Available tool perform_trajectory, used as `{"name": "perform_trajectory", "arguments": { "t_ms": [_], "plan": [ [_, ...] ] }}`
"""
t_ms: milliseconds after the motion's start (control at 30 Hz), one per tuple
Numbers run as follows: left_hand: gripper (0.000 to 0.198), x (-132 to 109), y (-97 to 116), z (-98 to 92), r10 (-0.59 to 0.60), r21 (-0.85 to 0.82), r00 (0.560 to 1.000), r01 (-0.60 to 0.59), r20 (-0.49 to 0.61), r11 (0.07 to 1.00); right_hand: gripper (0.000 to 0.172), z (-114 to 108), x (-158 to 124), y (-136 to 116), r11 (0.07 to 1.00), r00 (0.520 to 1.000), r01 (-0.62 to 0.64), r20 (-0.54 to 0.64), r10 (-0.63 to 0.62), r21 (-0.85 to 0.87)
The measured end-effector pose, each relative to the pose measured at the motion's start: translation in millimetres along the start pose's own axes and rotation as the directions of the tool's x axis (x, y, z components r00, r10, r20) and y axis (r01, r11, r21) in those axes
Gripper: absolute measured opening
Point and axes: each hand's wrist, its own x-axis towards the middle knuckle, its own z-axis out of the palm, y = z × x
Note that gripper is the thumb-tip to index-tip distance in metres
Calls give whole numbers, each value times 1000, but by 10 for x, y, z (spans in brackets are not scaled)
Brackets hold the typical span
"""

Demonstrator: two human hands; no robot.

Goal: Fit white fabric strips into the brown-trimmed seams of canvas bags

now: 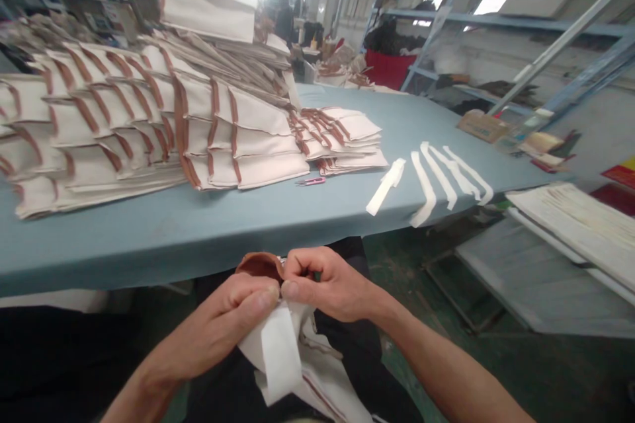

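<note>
Over my lap hangs a cream fabric piece (325,370) with brown trim (260,266) at its upper end. My left hand (238,307) pinches its edge, thumb on top. Close beside it, almost touching, my right hand (322,281) grips the same edge between thumb and curled fingers. A white strip (281,353) dangles below the left thumb; whether it is attached to the fabric I cannot tell. What lies right between the fingertips is hidden.
Stacks of cream pieces with brown edges (268,139) cover the left of the blue table (163,231). Pink thread snips (311,182) lie before them. Several white strips (421,185) lie to the right. A rack with pale sheets (570,231) stands at the far right.
</note>
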Motion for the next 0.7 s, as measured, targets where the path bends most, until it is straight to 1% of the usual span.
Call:
{"name": "perform_trajectory", "arguments": {
  "t_ms": [67, 100, 200, 267, 333, 433, 500, 633, 700],
  "plan": [
    [54, 0, 37, -1, -12, 21, 999, 12, 31, 1000, 51, 11, 17, -15, 1000, 1000, -8, 22, 8, 7],
    [54, 1, 54, 7, -8, 26, 1000, 7, 27, 1000, 52, 17, 27, -24, 1000, 999, -14, 38, 13, 9],
    [58, -4, 85, 45, 8, 10, 1000, -7, -28, 1000, 53, 31, 54, -43, 1000, 997, -16, 72, 16, 11],
    [59, -17, 81, 66, -25, -27, 999, 24, -33, 999, 52, 38, 67, -45, 1000, 997, -6, 79, 4, 20],
    [60, -34, 66, 75, -72, -62, 997, 71, -16, 996, 53, 44, 76, -41, 999, 997, 8, 80, -11, 32],
    [63, -63, 48, 62, -123, -104, 992, 124, 19, 987, 54, 47, 86, -34, 998, 995, 14, 97, -20, 59],
    [62, -87, 53, 41, -151, -109, 988, 153, 23, 982, 54, 39, 94, -30, 997, 993, 14, 117, -23, 78],
    [60, -141, 118, 18, -228, -28, 973, 229, 37, 973, 51, 7, 115, 9, 998, 989, 19, 147, -27, 55],
    [59, -160, 174, 42, -224, 47, 975, 224, 0, 973, 48, 0, 134, 45, 999, 989, 40, 139, -42, 15]
  ]
}}
